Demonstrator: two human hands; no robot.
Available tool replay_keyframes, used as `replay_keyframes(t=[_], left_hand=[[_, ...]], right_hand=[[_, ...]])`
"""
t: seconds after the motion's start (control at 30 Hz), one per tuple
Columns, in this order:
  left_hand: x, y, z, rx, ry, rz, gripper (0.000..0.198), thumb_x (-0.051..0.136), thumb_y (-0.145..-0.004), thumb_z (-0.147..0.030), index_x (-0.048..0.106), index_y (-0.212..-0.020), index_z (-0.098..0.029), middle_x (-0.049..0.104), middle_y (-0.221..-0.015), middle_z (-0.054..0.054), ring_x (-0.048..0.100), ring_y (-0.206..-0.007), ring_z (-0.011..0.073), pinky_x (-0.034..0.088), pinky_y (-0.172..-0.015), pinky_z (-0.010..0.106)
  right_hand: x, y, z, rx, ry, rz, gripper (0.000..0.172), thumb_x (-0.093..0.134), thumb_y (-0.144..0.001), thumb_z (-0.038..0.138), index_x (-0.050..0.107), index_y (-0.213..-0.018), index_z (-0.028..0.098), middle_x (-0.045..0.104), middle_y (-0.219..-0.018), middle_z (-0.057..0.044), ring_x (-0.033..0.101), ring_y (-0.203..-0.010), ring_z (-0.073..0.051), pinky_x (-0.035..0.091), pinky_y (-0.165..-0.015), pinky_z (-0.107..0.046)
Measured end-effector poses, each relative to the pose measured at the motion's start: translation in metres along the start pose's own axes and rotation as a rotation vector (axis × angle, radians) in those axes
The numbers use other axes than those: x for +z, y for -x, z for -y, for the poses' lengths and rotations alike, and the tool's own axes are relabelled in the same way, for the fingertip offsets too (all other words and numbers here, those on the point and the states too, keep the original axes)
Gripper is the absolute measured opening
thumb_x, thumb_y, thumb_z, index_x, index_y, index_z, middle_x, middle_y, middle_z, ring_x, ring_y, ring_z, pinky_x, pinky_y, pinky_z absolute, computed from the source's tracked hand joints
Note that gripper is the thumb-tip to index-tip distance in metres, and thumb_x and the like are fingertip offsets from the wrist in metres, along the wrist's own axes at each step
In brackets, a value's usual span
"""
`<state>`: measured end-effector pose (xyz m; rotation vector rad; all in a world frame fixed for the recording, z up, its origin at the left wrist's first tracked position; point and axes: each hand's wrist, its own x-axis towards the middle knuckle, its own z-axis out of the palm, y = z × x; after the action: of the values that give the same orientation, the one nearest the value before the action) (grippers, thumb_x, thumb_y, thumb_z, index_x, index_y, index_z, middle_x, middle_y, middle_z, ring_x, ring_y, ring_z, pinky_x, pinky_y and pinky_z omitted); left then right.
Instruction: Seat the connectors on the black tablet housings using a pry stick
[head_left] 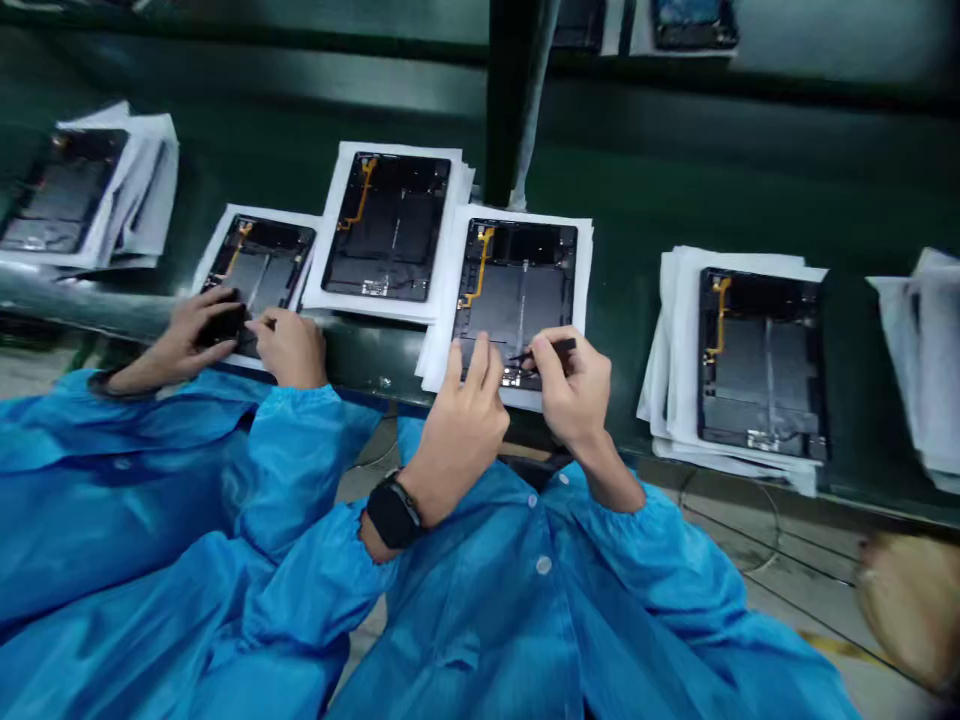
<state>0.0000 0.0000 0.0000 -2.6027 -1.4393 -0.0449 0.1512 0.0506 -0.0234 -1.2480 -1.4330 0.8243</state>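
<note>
An opened tablet (495, 300), its dark battery and orange ribbon cable exposed, lies on white sheets (585, 240) in front of me. My left hand (465, 410), with a black watch at the wrist, rests its outstretched fingertips on the tablet's lower left part. Between the thumb and fingers of my right hand (574, 385) is a pair of black tweezers (564, 346). Their tips point left, at the small parts along the tablet's lower edge. Whether the tips grip anything is too small to tell.
A co-worker's hands (289, 345) work on another opened tablet (274, 255) at my left. More tablets lie on paper stacks: one tablet (397, 220) behind left, another tablet (761, 370) at right. A dark metal post (510, 100) rises from the green bench (630, 180).
</note>
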Motion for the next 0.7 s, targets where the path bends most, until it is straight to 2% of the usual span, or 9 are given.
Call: replay_keyframes(t=[0.07, 0.13, 0.23, 0.3, 0.37, 0.47, 0.63, 0.7], left_hand=[[0.003, 0.006, 0.007, -0.048, 0.098, -0.052, 0.039, 0.043, -0.099, -0.008, 0.072, -0.125, 0.000, 0.056, -0.150, 0.028, 0.045, -0.150, 0.0436, 0.040, -0.122, 0.061], [0.008, 0.015, 0.016, -0.167, 0.232, -0.127, 0.039, 0.046, -0.100, -0.011, 0.072, -0.129, -0.008, 0.056, -0.152, 0.023, 0.047, -0.149, 0.0397, 0.042, -0.120, 0.058], [0.018, 0.034, 0.029, -0.514, 0.509, -0.307, 0.039, 0.052, -0.102, -0.021, 0.067, -0.137, -0.015, 0.063, -0.144, 0.018, 0.057, -0.137, 0.0319, 0.049, -0.114, 0.050], [0.026, 0.043, 0.035, -0.755, 0.722, -0.321, 0.041, 0.055, -0.103, -0.032, 0.067, -0.138, -0.015, 0.071, -0.129, 0.015, 0.067, -0.119, 0.0276, 0.056, -0.101, 0.042], [0.034, 0.046, 0.037, -0.896, 0.936, -0.252, 0.043, 0.058, -0.102, -0.041, 0.069, -0.133, -0.014, 0.076, -0.115, 0.012, 0.071, -0.103, 0.0241, 0.057, -0.089, 0.036], [0.041, 0.043, 0.039, -0.909, 1.081, -0.200, 0.042, 0.063, -0.098, -0.045, 0.073, -0.126, -0.015, 0.076, -0.110, 0.010, 0.070, -0.096, 0.0217, 0.055, -0.083, 0.031], [0.047, 0.040, 0.044, -0.723, 1.059, -0.182, 0.041, 0.069, -0.094, -0.042, 0.070, -0.128, -0.020, 0.071, -0.119, 0.008, 0.066, -0.090, 0.0185, 0.053, -0.082, 0.030], [0.053, 0.041, 0.046, -0.644, 1.011, -0.213, 0.042, 0.073, -0.091, -0.041, 0.069, -0.128, -0.021, 0.069, -0.123, 0.008, 0.066, -0.096, 0.0203, 0.053, -0.087, 0.032]], right_hand=[[-0.007, 0.000, 0.000, 0.001, -0.015, -0.030, 0.020, 0.061, -0.103, 0.032, 0.067, -0.087, 0.021, 0.068, -0.075, 0.002, 0.069, -0.067, -0.013, 0.052, -0.066, -0.026], [-0.016, 0.000, 0.000, 0.004, -0.041, -0.070, 0.020, 0.062, -0.103, 0.033, 0.067, -0.087, 0.021, 0.068, -0.076, 0.002, 0.069, -0.067, -0.013, 0.053, -0.067, -0.027], [-0.031, -0.004, -0.004, 0.018, -0.098, -0.146, 0.021, 0.065, -0.101, 0.035, 0.067, -0.085, 0.021, 0.069, -0.077, 0.001, 0.069, -0.067, -0.014, 0.054, -0.068, -0.028], [-0.040, -0.005, -0.011, 0.035, -0.140, -0.206, 0.023, 0.068, -0.100, 0.036, 0.067, -0.084, 0.020, 0.070, -0.078, 0.001, 0.069, -0.066, -0.014, 0.054, -0.069, -0.028], [-0.045, -0.005, -0.020, 0.073, -0.201, -0.256, 0.023, 0.069, -0.099, 0.039, 0.066, -0.085, 0.021, 0.072, -0.080, 0.000, 0.070, -0.066, -0.014, 0.056, -0.069, -0.029], [-0.044, 0.002, -0.033, 0.158, -0.302, -0.279, 0.022, 0.070, -0.098, 0.040, 0.066, -0.088, 0.021, 0.075, -0.087, -0.001, 0.072, -0.070, -0.015, 0.057, -0.072, -0.030], [-0.032, 0.021, -0.037, 0.248, -0.442, -0.243, 0.019, 0.070, -0.098, 0.037, 0.068, -0.088, 0.021, 0.078, -0.096, -0.004, 0.072, -0.071, -0.015, 0.057, -0.075, -0.030], [-0.028, 0.027, -0.033, 0.264, -0.489, -0.224, 0.019, 0.069, -0.099, 0.037, 0.069, -0.088, 0.021, 0.079, -0.095, -0.004, 0.072, -0.073, -0.015, 0.056, -0.077, -0.030]])
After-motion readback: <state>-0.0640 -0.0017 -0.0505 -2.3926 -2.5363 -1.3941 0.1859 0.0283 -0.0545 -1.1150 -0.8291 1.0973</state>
